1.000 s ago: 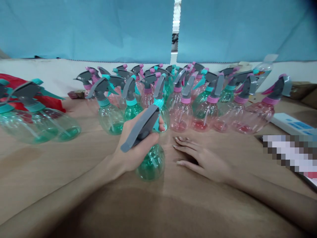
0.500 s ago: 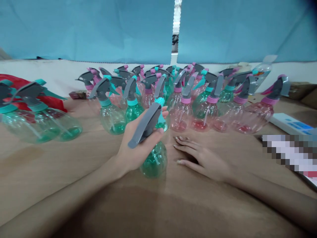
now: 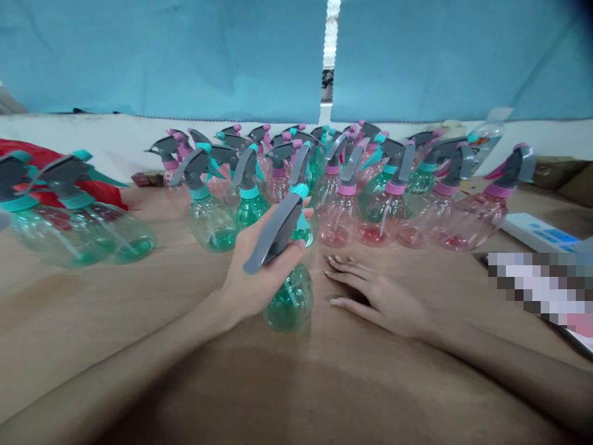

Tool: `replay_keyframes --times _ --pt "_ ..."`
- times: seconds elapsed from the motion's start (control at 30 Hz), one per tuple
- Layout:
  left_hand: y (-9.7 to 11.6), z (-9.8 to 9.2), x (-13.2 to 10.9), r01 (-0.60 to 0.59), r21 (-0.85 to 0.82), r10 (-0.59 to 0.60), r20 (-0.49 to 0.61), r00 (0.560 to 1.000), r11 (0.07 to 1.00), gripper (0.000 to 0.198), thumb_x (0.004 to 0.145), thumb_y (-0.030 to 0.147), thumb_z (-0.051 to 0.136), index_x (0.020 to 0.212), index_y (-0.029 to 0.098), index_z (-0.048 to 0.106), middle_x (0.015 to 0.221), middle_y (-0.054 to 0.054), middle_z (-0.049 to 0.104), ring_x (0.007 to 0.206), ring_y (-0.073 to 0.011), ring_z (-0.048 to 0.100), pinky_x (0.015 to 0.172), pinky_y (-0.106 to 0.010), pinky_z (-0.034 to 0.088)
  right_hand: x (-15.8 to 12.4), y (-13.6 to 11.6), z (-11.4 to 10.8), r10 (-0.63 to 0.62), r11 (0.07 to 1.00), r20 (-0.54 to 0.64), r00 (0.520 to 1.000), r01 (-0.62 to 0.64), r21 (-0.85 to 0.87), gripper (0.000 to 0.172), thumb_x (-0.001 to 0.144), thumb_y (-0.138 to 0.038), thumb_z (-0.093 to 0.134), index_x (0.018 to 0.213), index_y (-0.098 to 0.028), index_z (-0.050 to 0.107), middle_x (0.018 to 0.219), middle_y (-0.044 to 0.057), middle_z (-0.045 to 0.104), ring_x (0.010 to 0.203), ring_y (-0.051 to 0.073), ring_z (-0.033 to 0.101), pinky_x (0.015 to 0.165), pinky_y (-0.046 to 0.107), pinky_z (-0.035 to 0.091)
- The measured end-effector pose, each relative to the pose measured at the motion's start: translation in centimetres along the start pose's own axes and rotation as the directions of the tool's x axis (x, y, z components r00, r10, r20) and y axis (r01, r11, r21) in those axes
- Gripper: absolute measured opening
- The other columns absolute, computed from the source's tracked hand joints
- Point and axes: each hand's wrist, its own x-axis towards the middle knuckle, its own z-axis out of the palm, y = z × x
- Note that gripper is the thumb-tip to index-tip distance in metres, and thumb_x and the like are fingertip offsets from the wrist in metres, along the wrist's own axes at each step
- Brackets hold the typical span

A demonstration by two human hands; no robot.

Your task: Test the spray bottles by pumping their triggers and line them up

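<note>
Left hand (image 3: 262,269) grips a green spray bottle (image 3: 288,306) around its neck; right hand (image 3: 382,300) lies open, palm down on the table (image 3: 370,389), just beside that bottle. Behind them stand pink and green-bodied bottles (image 3: 338,219) in rows.

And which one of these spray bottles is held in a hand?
The green-tinted trigger spray bottle gripped by the left hand. It is nearest the camera; no hand holds the other spray bottles.

left hand (image 3: 252,290); green spray bottle (image 3: 290,303); both shifted slightly rightward, forward since earlier
</note>
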Motion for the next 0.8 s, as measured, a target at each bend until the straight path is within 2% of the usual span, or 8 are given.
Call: replay_keyframes --times 0.23,0.47,0.67,0.8 --pt "0.28 0.09 0.06 0.017 -0.064 -0.016 0.015 1.000 0.998 0.045 0.080 0.021 0.055 0.125 0.027 0.056 0.091 0.000 0.067 0.071 -0.0191 0.061 0.079 -0.037 0.053 0.02 -0.11 -0.11 0.000 1.000 0.004 1.000 0.000 0.005 0.054 0.092 -0.050 0.046 0.138 -0.022 0.046 0.146 0.008 0.043 0.136 0.026 0.036 0.111 0.050 0.033" --pt "0.06 -0.04 0.13 0.004 -0.042 -0.002 0.047 0.999 0.999 0.042 0.083 0.024 0.055 0.125 0.029 0.056 0.079 0.002 0.064 0.063 -0.0174 0.059 0.075 -0.037 0.053 -0.02 -0.11 -0.08 0.000 1.000 -0.004 1.000 0.000 0.004 0.054 0.092 -0.050 0.046 0.139 -0.023 0.045 0.146 0.007 0.043 0.136 0.026 0.036 0.111 0.050 0.033" --pt "0.08 -0.15 0.24 -0.004 -0.041 0.006 0.055 0.998 0.999 0.043 0.082 0.022 0.054 0.124 0.031 0.054 0.099 0.001 0.067 0.061 -0.0144 0.058 0.071 -0.033 0.051 -0.02 -0.10 -0.13 0.013 0.999 0.036 0.999 -0.011 -0.033 0.057 0.093 -0.051 0.044 0.139 -0.019 0.045 0.148 0.008 0.040 0.138 0.025 0.033 0.112 0.049 0.031" --pt "-0.02 -0.38 0.31 0.003 -0.030 -0.001 0.092 0.996 1.000 0.040 0.082 0.019 0.050 0.119 0.034 0.055 0.098 0.002 0.066 0.061 -0.0154 0.059 0.066 -0.033 0.050 0.01 -0.16 -0.19 0.015 1.000 0.025 1.000 -0.015 -0.013 0.055 0.092 -0.051 0.045 0.139 -0.021 0.045 0.147 0.007 0.041 0.137 0.025 0.035 0.112 0.049 0.032"
